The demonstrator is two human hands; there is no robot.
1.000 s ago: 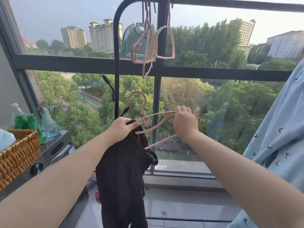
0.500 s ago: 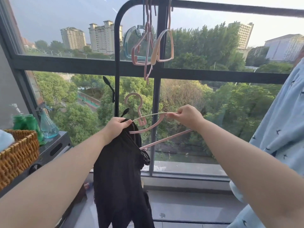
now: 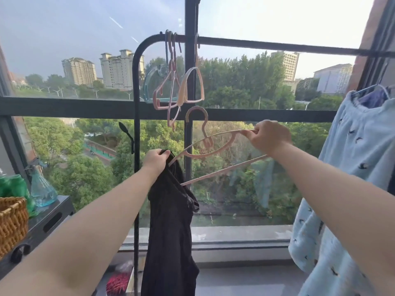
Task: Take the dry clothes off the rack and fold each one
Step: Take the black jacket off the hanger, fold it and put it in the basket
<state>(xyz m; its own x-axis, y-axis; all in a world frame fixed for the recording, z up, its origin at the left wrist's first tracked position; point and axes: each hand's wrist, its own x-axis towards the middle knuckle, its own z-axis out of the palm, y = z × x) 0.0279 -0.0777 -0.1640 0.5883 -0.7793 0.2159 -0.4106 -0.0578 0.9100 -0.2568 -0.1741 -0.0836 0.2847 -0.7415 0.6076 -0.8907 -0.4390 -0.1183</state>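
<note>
Wicker basket (image 3: pixel 11 223) at the left edge, its inside hidden; a blue glass spray bottle (image 3: pixel 41 191) just beyond it; left hand (image 3: pixel 157 160) grips the black garment (image 3: pixel 168 221) at its top, off the rack (image 3: pixel 277 47); right hand (image 3: pixel 265 136) pinches the pink hanger (image 3: pixel 207 142), 1 tip inside the garment.

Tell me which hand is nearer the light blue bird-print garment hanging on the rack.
Right. The right hand, gripping the pink plastic hanger, is just left of the light blue bird-print garment, apart from it. The left hand, gripping the black garment, is farther left.
</note>
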